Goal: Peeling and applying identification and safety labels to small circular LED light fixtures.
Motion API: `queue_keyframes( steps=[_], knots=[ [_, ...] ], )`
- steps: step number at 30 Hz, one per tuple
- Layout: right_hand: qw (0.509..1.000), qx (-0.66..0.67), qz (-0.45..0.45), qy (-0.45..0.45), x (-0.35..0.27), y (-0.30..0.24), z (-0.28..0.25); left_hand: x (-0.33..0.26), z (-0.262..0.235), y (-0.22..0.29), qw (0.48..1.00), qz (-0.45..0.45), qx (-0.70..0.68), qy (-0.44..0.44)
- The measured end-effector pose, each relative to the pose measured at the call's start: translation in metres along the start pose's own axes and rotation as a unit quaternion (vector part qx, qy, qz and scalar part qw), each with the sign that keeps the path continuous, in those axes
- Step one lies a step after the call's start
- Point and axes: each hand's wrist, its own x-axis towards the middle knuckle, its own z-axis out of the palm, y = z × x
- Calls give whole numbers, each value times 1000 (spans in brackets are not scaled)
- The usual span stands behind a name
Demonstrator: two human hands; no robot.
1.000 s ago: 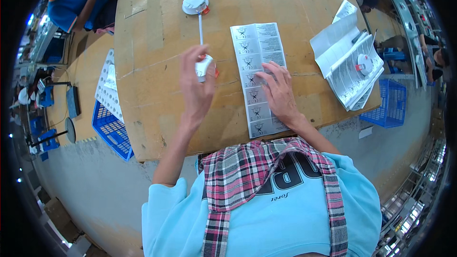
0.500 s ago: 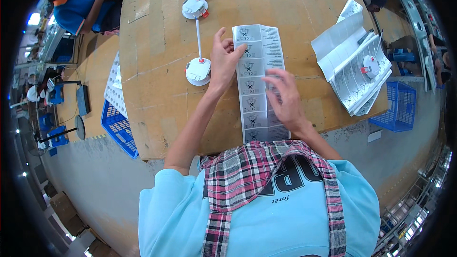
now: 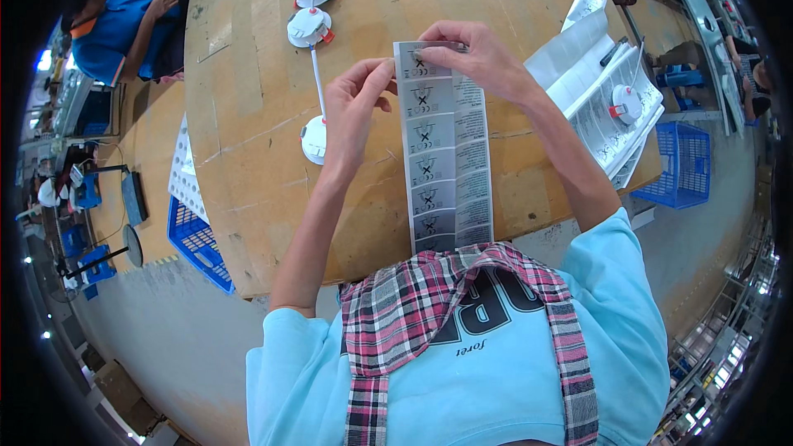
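Hanging from both hands, the strip of grey labels (image 3: 443,149) runs from the near desk edge, where its lower end reaches the person's plaid shirt, up to its top end above the wooden desk (image 3: 248,116). My judgement is that a label is being picked off at that top end, and doing it well means keeping the strip taut and peeling slowly from a corner so the label lifts without curling or tearing.

The left hand (image 3: 351,111) sits at the strip's left edge near the top, its fingers (image 3: 382,76) closed to a narrow pinch on that edge. The right hand (image 3: 483,58) holds the top end, fingers closed over the top corner of the strip with the thumb pressed against its face.

Just left of the left hand, a round white fitting (image 3: 315,139) lies on the desk, a thin white cable running from it to another white fitting (image 3: 309,27) farther off. To the right, folded leaflets (image 3: 603,107) are stacked, with a blue basket (image 3: 684,163) beyond the desk edge.
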Motion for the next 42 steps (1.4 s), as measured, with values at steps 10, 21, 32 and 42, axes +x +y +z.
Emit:
queue_keyframes(
  steps=[10, 21, 32, 42],
  knots=[
    [975, -156, -116, 103, 3, 6, 11, 19, -19, 8, 992, -65, 38, -100],
    [969, -140, -43, 199, -33, -23, 45, 17, -9, 9, 988, -15, 121, -94],
    [963, -175, -21, 205, -34, -30, 41, 21, 1, 26, 969, -6, 201, -141],
    [954, -233, -10, 188, -34, -23, 39, 19, 10, 28, 948, 24, 287, -138]
  ],
)
